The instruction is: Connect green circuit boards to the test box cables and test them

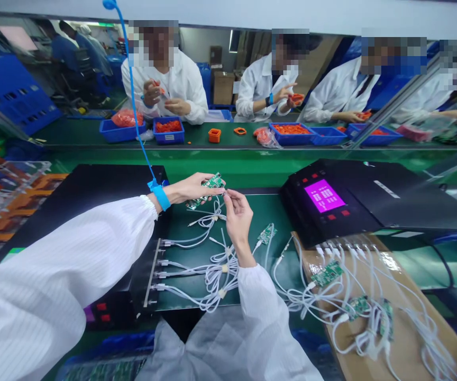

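Observation:
My left hand, with a blue strap at its wrist, holds a green circuit board above the mat. The fingers of my right hand are pinched at the board's right end; what lies between them is too small to make out. Beneath both hands run bundled white cables, plugged into the black box on the left. Another green board on a cable lies to the right of my right hand.
A black device with a lit purple screen stands at the right. Cabled boards lie on brown cardboard. Across the bench, several people in white coats handle orange parts beside blue bins. A blue cord hangs to my left wrist.

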`<move>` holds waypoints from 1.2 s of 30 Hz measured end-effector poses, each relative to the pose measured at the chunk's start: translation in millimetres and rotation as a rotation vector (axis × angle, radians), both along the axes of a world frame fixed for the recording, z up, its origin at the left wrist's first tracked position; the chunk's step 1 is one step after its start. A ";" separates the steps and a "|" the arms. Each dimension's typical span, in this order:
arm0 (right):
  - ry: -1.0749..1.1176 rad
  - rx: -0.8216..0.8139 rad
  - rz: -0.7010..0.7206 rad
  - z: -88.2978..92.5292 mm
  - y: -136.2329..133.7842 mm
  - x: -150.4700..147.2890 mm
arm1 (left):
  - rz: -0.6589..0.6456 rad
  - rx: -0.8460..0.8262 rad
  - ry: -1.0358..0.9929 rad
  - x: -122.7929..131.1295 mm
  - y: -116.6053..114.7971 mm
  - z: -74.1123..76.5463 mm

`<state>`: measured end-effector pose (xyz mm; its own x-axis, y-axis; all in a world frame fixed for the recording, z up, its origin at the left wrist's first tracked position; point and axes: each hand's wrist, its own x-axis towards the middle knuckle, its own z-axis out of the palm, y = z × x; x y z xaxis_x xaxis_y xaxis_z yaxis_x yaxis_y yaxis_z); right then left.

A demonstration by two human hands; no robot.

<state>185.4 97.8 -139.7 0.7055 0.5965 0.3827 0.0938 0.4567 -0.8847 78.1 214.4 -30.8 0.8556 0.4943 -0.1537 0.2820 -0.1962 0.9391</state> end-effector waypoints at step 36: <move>-0.230 -0.064 -0.175 -6.6 1.7 -5.6 | 0.006 0.022 0.061 0.5 -6.3 -3.9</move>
<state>179.9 99.6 -146.4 0.6992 0.5013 0.5098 0.3675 0.3596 -0.8577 78.6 208.1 -34.7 0.8419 0.5035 -0.1942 0.3396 -0.2146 0.9158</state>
